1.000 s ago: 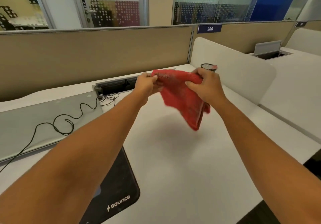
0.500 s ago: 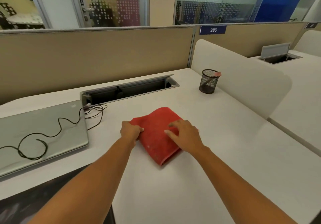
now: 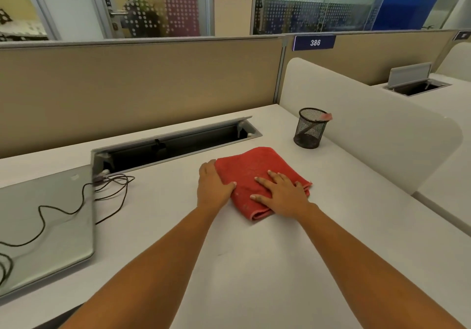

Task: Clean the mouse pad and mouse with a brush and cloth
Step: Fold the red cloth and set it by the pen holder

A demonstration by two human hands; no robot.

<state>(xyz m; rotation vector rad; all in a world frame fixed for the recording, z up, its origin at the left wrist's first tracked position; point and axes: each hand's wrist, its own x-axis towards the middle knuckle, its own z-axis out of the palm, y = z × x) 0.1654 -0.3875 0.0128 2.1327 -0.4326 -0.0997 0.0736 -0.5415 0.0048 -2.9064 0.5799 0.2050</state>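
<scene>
A folded red cloth [image 3: 251,173] lies flat on the white desk [image 3: 254,265] in the middle of the view. My right hand [image 3: 281,193] presses on its near right part with straight, spread fingers. My left hand [image 3: 212,185] rests against the cloth's left edge, fingers straight, thumb on the fabric. A black mesh pen cup [image 3: 309,131] stands behind the cloth to the right, with a pink-tipped thing, perhaps the brush [image 3: 326,117], sticking out of it. The mouse pad shows only as a dark sliver at the bottom left corner [image 3: 54,322]. No mouse is in view.
A closed grey laptop [image 3: 43,224] lies at the left with a black cable [image 3: 84,201] looped over it. An open cable tray [image 3: 175,145] is sunk in the desk behind the cloth. A white divider panel [image 3: 369,129] stands at the right.
The cloth, held up in the air by both hands a second ago, now lies folded on the desk. Both hands have flattened onto it.
</scene>
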